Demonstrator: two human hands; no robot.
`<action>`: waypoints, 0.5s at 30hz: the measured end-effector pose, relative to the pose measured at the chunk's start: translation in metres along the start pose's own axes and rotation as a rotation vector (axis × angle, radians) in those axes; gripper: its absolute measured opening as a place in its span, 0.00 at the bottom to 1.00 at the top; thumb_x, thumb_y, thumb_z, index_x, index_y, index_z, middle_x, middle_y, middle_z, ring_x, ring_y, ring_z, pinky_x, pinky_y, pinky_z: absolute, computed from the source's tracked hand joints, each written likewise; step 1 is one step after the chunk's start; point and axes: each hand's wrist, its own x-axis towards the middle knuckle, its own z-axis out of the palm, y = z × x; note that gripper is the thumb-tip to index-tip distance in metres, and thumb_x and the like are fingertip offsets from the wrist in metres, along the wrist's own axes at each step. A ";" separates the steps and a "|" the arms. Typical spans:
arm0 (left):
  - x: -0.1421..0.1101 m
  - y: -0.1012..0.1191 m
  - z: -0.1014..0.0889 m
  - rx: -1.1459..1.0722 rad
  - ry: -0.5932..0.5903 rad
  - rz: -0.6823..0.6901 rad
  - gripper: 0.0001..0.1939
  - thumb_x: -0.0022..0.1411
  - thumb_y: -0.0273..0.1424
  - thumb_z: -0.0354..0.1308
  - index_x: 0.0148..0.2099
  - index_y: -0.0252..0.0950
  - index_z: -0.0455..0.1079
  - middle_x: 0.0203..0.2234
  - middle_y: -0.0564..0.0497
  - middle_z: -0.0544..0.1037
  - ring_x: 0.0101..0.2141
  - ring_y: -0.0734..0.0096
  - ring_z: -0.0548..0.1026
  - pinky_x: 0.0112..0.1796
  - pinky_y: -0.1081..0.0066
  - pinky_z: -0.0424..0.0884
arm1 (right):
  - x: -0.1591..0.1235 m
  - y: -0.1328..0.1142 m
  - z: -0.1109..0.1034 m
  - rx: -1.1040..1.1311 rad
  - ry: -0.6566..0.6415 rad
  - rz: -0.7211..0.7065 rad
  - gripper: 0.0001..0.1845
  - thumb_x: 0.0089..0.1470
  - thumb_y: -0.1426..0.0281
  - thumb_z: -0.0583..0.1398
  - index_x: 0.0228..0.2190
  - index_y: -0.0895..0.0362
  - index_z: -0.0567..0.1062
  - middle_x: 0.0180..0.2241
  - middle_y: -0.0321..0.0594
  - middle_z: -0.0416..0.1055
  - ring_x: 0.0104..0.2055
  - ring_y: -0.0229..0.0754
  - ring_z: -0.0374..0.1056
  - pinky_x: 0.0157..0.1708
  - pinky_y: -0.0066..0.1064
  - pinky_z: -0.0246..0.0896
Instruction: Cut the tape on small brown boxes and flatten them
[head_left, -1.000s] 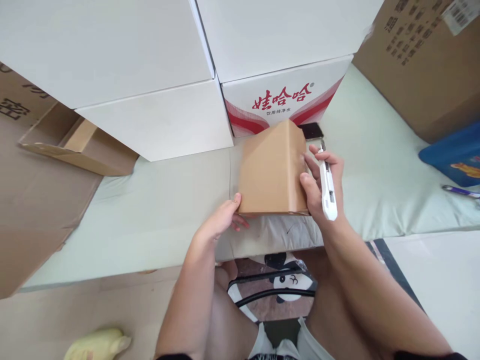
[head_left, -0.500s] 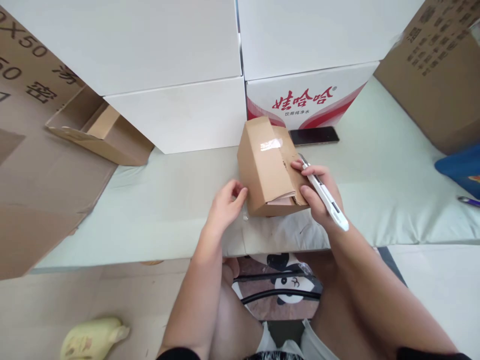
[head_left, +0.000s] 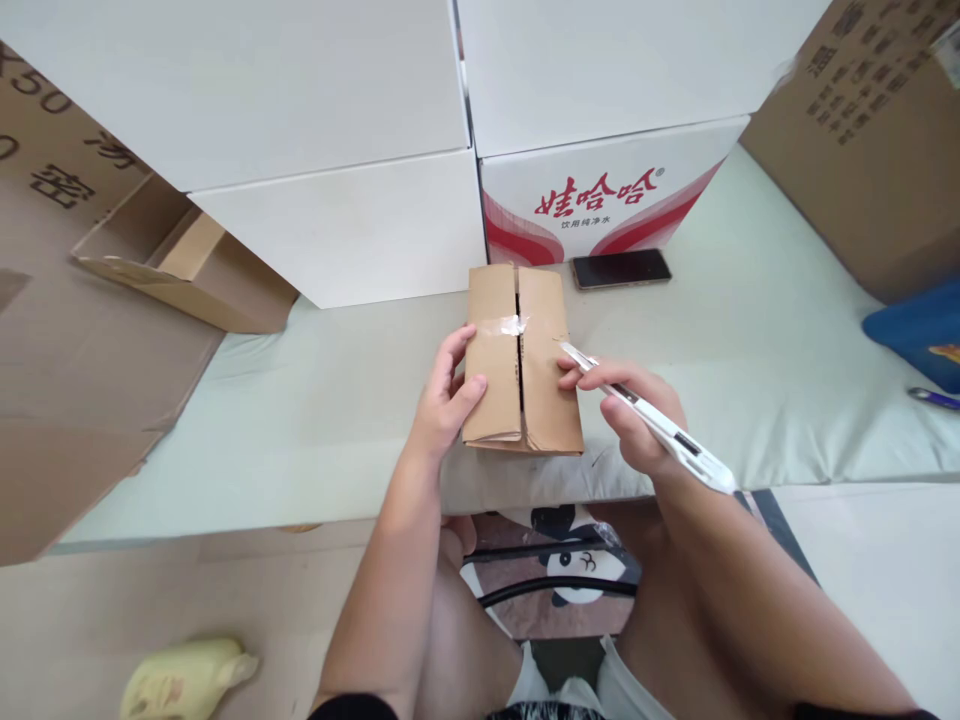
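Note:
A small brown cardboard box (head_left: 491, 385) rests on the pale green cloth, its two top flaps meeting at a narrow dark gap. Clear tape (head_left: 504, 325) crosses that gap towards the far end. My left hand (head_left: 448, 395) grips the box's left side, thumb on the top edge and fingers along the side. In my right hand (head_left: 637, 410) is a white utility knife (head_left: 660, 425), its tip pointing up and left over the right flap. The fingertips of that hand are close to the box's right edge; whether they touch it I cannot tell.
White cartons (head_left: 337, 235) are stacked behind, one with red lettering. A phone (head_left: 621, 269) lies before them. Large brown cartons (head_left: 877, 170) stand at both sides, with an open cardboard tray (head_left: 225, 275) at left. A blue object (head_left: 919, 335) and a pen (head_left: 932, 397) are at right.
The cardboard box has turned and tipped back flat, its top now facing me. My left hand has moved up onto its side. The right hand has come away from the flap, still holding the knife.

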 end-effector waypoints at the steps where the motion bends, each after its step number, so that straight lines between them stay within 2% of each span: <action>1: 0.000 0.000 0.001 -0.014 -0.004 0.000 0.37 0.60 0.54 0.65 0.66 0.48 0.62 0.67 0.45 0.69 0.58 0.50 0.74 0.53 0.58 0.75 | -0.001 0.000 -0.001 0.007 0.019 0.014 0.11 0.68 0.58 0.59 0.44 0.47 0.79 0.44 0.40 0.84 0.52 0.50 0.81 0.52 0.44 0.74; 4: -0.001 0.000 0.008 -0.054 -0.014 0.000 0.36 0.60 0.54 0.65 0.65 0.48 0.63 0.66 0.45 0.69 0.55 0.52 0.76 0.50 0.59 0.76 | -0.002 -0.001 0.000 0.046 0.050 0.033 0.13 0.68 0.57 0.59 0.49 0.45 0.78 0.42 0.38 0.83 0.51 0.49 0.80 0.53 0.43 0.73; 7: -0.004 0.004 0.017 -0.061 -0.034 -0.019 0.36 0.61 0.54 0.64 0.65 0.48 0.62 0.68 0.45 0.67 0.56 0.52 0.75 0.53 0.57 0.75 | 0.000 -0.002 0.001 0.092 0.070 0.042 0.17 0.68 0.55 0.59 0.55 0.44 0.74 0.41 0.37 0.82 0.47 0.48 0.79 0.49 0.42 0.73; 12: -0.009 0.008 0.031 0.018 -0.037 0.022 0.32 0.64 0.53 0.60 0.65 0.48 0.61 0.71 0.46 0.61 0.66 0.46 0.65 0.65 0.50 0.64 | 0.003 -0.007 0.002 -0.071 0.110 0.078 0.17 0.66 0.53 0.58 0.49 0.47 0.76 0.40 0.39 0.80 0.42 0.48 0.76 0.41 0.40 0.69; 15: -0.010 0.007 0.034 0.036 -0.039 0.038 0.32 0.64 0.53 0.60 0.66 0.48 0.60 0.71 0.45 0.59 0.68 0.45 0.61 0.66 0.49 0.63 | 0.006 -0.014 0.004 -0.139 0.121 0.122 0.15 0.64 0.56 0.59 0.48 0.48 0.77 0.40 0.38 0.80 0.40 0.47 0.76 0.39 0.39 0.68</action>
